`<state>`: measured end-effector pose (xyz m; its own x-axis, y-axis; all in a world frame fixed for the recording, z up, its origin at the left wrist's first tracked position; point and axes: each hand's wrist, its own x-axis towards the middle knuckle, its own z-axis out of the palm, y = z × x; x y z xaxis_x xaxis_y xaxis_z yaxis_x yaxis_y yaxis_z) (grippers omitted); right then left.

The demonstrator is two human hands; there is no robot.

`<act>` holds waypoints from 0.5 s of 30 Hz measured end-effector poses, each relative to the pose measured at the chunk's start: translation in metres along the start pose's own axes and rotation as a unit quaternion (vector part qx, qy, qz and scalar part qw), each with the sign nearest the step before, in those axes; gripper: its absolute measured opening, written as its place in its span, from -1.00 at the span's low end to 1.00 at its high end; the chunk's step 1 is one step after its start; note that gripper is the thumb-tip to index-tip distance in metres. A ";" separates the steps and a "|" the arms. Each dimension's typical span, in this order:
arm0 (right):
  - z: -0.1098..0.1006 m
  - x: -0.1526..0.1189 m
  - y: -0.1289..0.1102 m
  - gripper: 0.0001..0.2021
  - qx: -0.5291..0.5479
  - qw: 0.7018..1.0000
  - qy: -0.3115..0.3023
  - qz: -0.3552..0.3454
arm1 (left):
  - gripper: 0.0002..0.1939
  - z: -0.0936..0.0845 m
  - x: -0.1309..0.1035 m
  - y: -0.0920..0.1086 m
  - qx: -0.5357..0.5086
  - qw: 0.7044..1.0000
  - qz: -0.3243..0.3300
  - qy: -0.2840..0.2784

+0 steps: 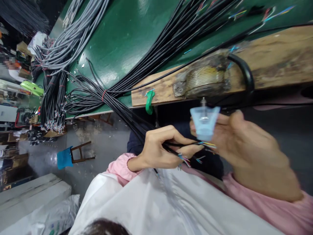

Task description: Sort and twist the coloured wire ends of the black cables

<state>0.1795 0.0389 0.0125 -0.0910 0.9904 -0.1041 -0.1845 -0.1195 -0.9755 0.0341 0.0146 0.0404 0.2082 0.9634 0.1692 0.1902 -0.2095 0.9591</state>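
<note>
My left hand (168,147) is closed around several black cables (137,125) in front of my body. Their ends stick out past my fingers, showing thin colored wires (207,144) fanned apart. More bare wire tips (184,159) hang just below. My right hand (259,153) is smeared by motion, close to the wire ends and partly behind a light-blue translucent cup (204,124). Its fingertips are hidden there, so whether they grip anything does not show. The cup sits on a metal spindle below a motor-like unit (205,76) wrapped in clear material.
A wooden board (274,55) carries the motor unit and a green hook-shaped piece (150,101). On the green table (127,29) lie black cable bundles, one tied with a red band (103,95), and grey cables (75,39). A stool with a blue cover (65,158) stands on the floor.
</note>
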 end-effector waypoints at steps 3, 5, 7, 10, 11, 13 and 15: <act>-0.006 -0.007 0.006 -0.51 0.084 0.994 0.012 0.066 | -0.52 -0.004 -0.004 -0.006 -0.006 0.999 0.025 -0.024; -0.009 -0.017 0.007 -0.57 0.109 0.990 0.028 0.089 | -0.55 -0.009 -0.005 -0.009 -0.021 0.998 0.016 -0.063; -0.012 -0.028 0.007 -0.62 0.097 0.992 0.021 0.080 | -0.55 -0.014 -0.003 -0.012 -0.043 0.993 -0.014 -0.106; -0.013 -0.040 0.010 -0.58 0.039 0.997 -0.031 0.059 | -0.49 -0.023 0.003 -0.019 -0.094 0.981 -0.100 -0.137; -0.011 -0.042 0.012 -0.55 0.009 0.997 -0.055 0.061 | -0.46 -0.026 0.005 -0.021 -0.113 0.973 -0.147 -0.135; -0.005 -0.041 0.018 -0.48 -0.039 0.993 -0.093 0.065 | -0.40 -0.029 0.008 -0.025 -0.144 0.951 -0.241 -0.127; 0.001 -0.039 0.026 -0.44 -0.061 0.992 -0.094 0.062 | -0.33 -0.031 0.010 -0.027 -0.165 0.933 -0.298 -0.119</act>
<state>0.1771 -0.0028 -0.0086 -0.2896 0.9363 -0.1986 -0.0413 -0.2195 -0.9747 0.0011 0.0352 0.0231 0.3739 0.8200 -0.4333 0.0423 0.4517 0.8912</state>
